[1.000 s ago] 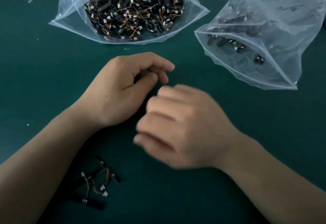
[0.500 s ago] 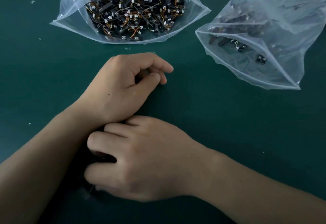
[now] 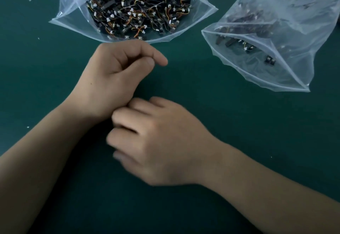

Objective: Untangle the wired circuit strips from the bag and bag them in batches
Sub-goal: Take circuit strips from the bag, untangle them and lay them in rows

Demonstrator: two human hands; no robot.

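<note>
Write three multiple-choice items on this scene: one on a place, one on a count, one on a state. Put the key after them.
1. Where does the fuller bag of circuit strips lie?
A. Left of the sparser bag
B. Right of it
C. Under a forearm

2. How many clear bags are on the green table?
A. One
B. Two
C. Three

3. How is the fuller bag's mouth?
A. Zipped shut
B. Knotted
C. Open, facing the person

Key:
1 A: it lies at the far edge, to the left of the sparser bag.
2 B: only these two bags show.
3 C: its rim gapes and the strips show through the opening.
</note>
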